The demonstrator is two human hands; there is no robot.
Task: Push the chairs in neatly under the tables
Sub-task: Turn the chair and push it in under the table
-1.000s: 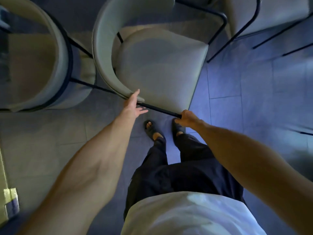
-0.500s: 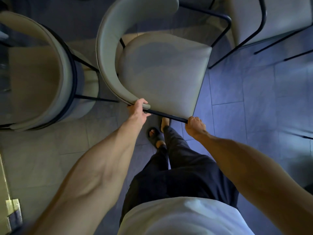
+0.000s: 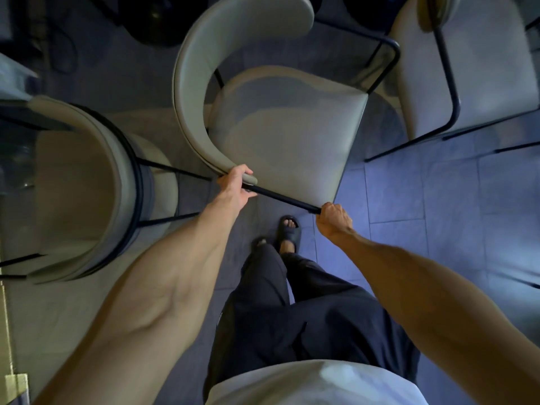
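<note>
A pale grey upholstered chair [image 3: 286, 130] with a curved backrest and a black metal frame stands straight in front of me, seen from above. My left hand [image 3: 235, 185] grips the near end of the curved backrest where it meets the frame. My right hand [image 3: 333, 216] is closed around the black frame bar at the seat's near right corner. A second matching chair [image 3: 87, 182] sits at the left, partly under a glass tabletop [image 3: 14, 83]. A third chair [image 3: 467, 68] stands at the upper right.
Grey floor tiles [image 3: 438, 214] spread to the right. My feet in dark sandals [image 3: 287, 232] are just behind the held chair. A dark round table base [image 3: 157, 19] shows at the top. A brass-coloured fitting [image 3: 14, 384] is at the bottom left edge.
My left hand went from resting open on the backrest end to gripping it. The chair has moved forward, away from me, and my feet have stepped after it.
</note>
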